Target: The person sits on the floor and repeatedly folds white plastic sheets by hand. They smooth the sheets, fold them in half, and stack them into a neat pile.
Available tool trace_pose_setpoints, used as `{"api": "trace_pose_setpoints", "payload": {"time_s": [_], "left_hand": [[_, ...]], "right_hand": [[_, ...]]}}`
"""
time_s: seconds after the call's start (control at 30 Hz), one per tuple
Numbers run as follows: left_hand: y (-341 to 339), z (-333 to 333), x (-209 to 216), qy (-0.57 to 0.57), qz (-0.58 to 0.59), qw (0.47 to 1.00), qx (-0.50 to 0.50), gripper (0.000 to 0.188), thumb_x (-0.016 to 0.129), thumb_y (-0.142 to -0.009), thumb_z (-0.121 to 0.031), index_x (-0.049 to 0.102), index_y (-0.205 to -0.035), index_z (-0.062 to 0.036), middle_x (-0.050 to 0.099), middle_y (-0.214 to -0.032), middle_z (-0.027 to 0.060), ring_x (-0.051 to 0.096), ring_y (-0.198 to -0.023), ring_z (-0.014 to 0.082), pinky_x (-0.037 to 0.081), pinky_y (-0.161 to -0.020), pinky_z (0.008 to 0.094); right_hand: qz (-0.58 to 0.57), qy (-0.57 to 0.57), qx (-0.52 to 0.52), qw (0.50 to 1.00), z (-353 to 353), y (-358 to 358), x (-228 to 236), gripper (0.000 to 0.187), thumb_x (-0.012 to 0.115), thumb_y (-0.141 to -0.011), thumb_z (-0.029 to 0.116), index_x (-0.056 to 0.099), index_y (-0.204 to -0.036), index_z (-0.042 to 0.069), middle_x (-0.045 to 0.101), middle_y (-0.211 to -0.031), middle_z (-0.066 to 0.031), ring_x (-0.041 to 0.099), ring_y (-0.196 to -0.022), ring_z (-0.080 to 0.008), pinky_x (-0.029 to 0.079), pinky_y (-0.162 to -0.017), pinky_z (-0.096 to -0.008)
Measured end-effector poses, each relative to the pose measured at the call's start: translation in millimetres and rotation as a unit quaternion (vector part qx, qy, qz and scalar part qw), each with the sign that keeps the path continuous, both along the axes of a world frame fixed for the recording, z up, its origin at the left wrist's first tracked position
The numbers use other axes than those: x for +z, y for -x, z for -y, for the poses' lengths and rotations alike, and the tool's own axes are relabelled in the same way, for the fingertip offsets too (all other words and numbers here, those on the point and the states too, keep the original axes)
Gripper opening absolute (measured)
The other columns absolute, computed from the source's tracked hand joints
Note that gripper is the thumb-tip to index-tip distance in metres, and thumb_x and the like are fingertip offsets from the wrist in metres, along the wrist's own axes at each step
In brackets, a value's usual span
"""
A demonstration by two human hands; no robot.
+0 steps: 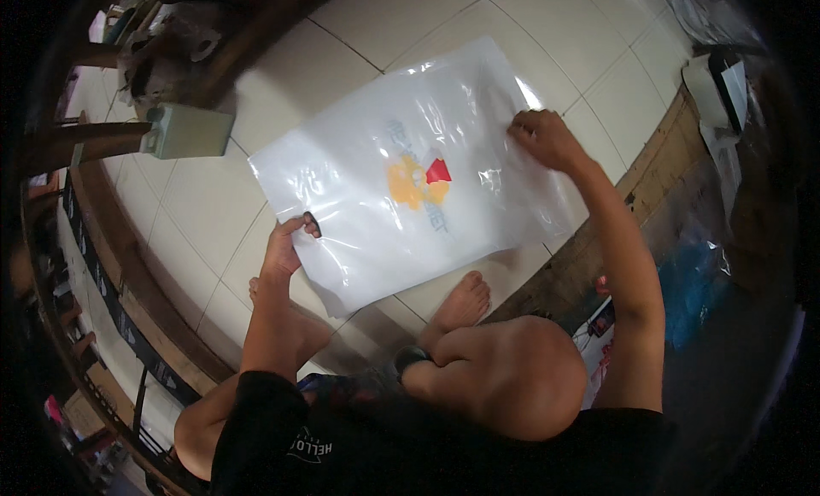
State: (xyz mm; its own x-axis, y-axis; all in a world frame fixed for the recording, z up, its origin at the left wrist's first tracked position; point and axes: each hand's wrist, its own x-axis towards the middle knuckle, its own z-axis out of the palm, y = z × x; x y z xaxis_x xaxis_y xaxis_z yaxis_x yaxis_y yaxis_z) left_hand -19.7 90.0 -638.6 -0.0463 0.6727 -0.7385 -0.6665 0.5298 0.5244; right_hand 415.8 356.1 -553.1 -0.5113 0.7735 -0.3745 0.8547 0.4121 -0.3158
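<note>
A large white glossy plastic bag (359,240) with a yellow and red print is spread out flat in front of me, above the tiled floor. My left hand (290,240) grips it at its left end, with fingertips showing through the dark cut-out handle hole. At the bag's right end, my right hand (542,137) is closed with the fingers pinched at the bag's far corner area. Its fingertips are partly hidden by the hand itself. The bag looks smooth, with a few shiny creases toward the right.
A pale square-sided jerrycan (190,130) stands on the tiles (342,26) at the left, beside wooden beams (111,137). My bare foot (461,306) is just below the bag. A wooden plank (658,146) runs along the right, with a blue plastic wrapping (696,295) beyond it.
</note>
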Motion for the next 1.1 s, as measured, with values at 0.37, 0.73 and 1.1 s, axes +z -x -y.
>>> {"api": "trace_pose_setpoints", "payload": {"time_s": [0.37,0.73,1.1], "left_hand": [[-10.3,-4.3,24.8,0.023,-0.063,0.997,0.043,0.023,0.059,-0.090,-0.017,0.054,-0.106,-0.0007,0.059,-0.087,0.0085,0.060,-0.081,0.0207,0.051,-0.080,0.0355],[-19.0,-7.7,10.4,0.047,-0.178,0.981,0.055,0.018,0.061,-0.090,-0.010,0.052,-0.105,-0.0023,0.057,-0.079,0.0075,0.059,-0.066,0.0178,0.052,-0.062,0.0332],[11.9,-7.3,-1.9,0.112,-0.514,0.850,-0.040,0.055,0.067,-0.087,-0.027,0.053,-0.125,0.0100,0.064,-0.107,0.0200,0.063,-0.095,0.0336,0.050,-0.087,0.0414]], "right_hand": [[-0.058,0.147,-0.220,0.963,-18.7,-23.8,-51.2,0.063,0.062,-0.090,0.050,0.055,-0.126,-0.001,0.059,-0.125,-0.0257,0.061,-0.113,-0.0363,0.049,-0.096,-0.0438],[0.035,0.106,-0.220,0.969,-9.9,1.7,-51.1,0.058,0.049,-0.097,0.049,0.061,-0.112,-0.006,0.064,-0.112,-0.0276,0.064,-0.107,-0.0404,0.049,-0.093,-0.0482],[-0.143,0.021,-0.350,0.926,23.3,-44.1,-68.8,0.066,0.053,-0.096,0.049,0.054,-0.129,-0.008,0.057,-0.128,-0.0293,0.058,-0.118,-0.0386,0.044,-0.101,-0.0438]]}}
